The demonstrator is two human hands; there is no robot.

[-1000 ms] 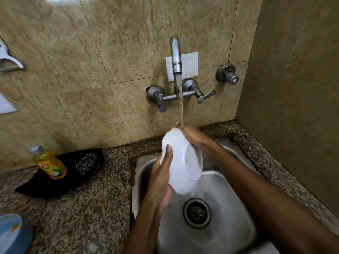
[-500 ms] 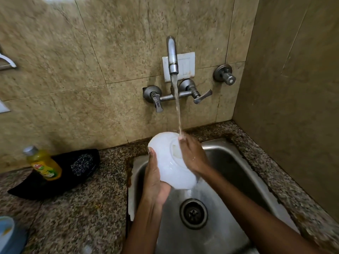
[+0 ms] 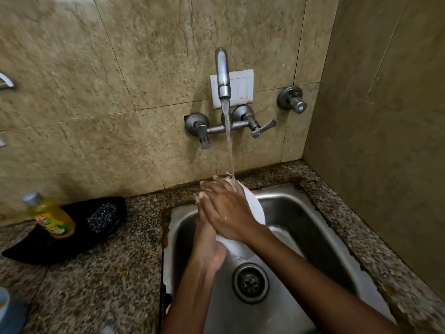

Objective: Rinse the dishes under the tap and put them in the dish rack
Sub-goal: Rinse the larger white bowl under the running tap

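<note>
A white bowl (image 3: 255,208) is held on edge over the steel sink (image 3: 301,237), under the stream from the wall tap (image 3: 222,75). My left hand (image 3: 209,249) grips it from below and the left. My right hand (image 3: 228,208) lies flat across its near face, fingers spread toward the left, covering most of it. Water strikes the bowl's top rim beside my right fingers. No dish rack is in view.
The sink drain (image 3: 250,283) lies below the hands. On the granite counter (image 3: 96,273) to the left stand a yellow dish-soap bottle (image 3: 50,218) and a black cloth with a scrubber (image 3: 103,216). A blue object (image 3: 4,307) shows at the lower left edge. Walls close the back and right.
The bowl has been turned from facing me to edge-on. My right hand slid from its far rim across the near side, now covering it.
</note>
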